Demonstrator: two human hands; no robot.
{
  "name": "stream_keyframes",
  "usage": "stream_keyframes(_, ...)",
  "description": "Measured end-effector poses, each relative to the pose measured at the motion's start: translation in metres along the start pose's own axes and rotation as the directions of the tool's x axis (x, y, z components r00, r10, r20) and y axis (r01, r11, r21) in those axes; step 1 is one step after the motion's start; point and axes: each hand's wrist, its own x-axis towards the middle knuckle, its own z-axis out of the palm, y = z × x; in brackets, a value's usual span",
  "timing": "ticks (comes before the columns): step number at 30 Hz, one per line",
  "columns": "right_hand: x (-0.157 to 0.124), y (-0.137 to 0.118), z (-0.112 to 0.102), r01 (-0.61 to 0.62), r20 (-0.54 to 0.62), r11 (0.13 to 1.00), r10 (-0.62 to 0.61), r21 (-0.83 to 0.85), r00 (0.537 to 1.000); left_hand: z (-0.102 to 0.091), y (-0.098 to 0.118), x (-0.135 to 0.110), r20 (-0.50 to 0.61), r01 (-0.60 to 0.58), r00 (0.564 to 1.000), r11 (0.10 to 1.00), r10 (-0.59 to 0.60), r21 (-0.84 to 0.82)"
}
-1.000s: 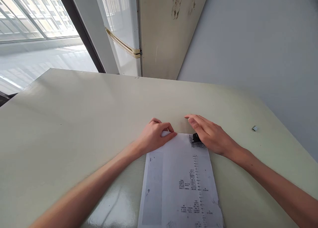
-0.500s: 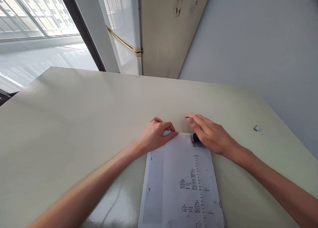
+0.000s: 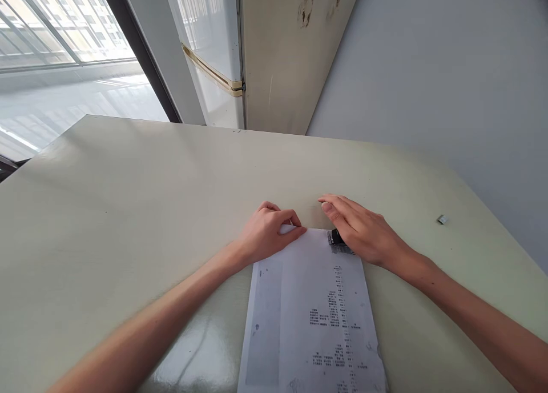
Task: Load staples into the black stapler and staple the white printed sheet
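A printed white sheet of paper [image 3: 312, 313] lies on the pale green table [image 3: 128, 210], running from the near edge to my hands. My left hand [image 3: 268, 233] is curled, with thumb and fingers pinching the sheet's far left corner. My right hand [image 3: 363, 230] lies flat over the far right corner with its fingers stretched out. A small black object [image 3: 336, 237] peeks out from under that hand; what it is I cannot make out.
A small metal clip [image 3: 442, 219] lies on the table at the right. Beyond the table's far edge stands an old cream refrigerator [image 3: 257, 56]. A grey wall [image 3: 449, 84] runs along the right, and windows [image 3: 55, 33] are at the left.
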Motion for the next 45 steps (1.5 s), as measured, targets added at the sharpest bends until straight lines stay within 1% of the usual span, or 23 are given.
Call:
stream_keyframes(13, 0.001, -0.001, 0.001, -0.009, -0.001, 1.0, 0.009, -0.007, 1.0, 0.0, -0.001, 0.0, -0.009, -0.026, 1.0, 1.0, 0.026, -0.005)
stream_keyframes(19, 0.002, 0.0, 0.002, -0.001, -0.005, 1.0, 0.001, 0.0, 1.0, 0.0, -0.001, -0.001, -0.011, -0.018, 1.0, 1.0, 0.018, 0.016)
stream_keyframes(32, 0.004, 0.001, 0.008, 0.044, -0.065, 0.999, -0.046, -0.032, 0.997, 0.001, -0.004, -0.002, -0.03, -0.042, 0.999, 0.999, 0.043, 0.024)
stream_keyframes(38, 0.005, -0.001, 0.011, 0.023, -0.041, 0.991, -0.029, -0.132, 0.999, 0.001, -0.003, -0.002, -0.035, -0.025, 0.999, 0.999, 0.026, 0.042)
stream_keyframes(42, 0.007, -0.002, 0.013, 0.02, 0.0, 0.974, -0.02, -0.224, 1.0, 0.0, -0.003, -0.002, -0.032, -0.035, 0.999, 0.999, 0.036, 0.035)
stream_keyframes(45, 0.008, -0.003, 0.017, 0.029, 0.004, 0.956, -0.029, -0.292, 1.0, 0.0, -0.003, -0.002, -0.032, -0.046, 0.998, 0.999, 0.047, 0.028)
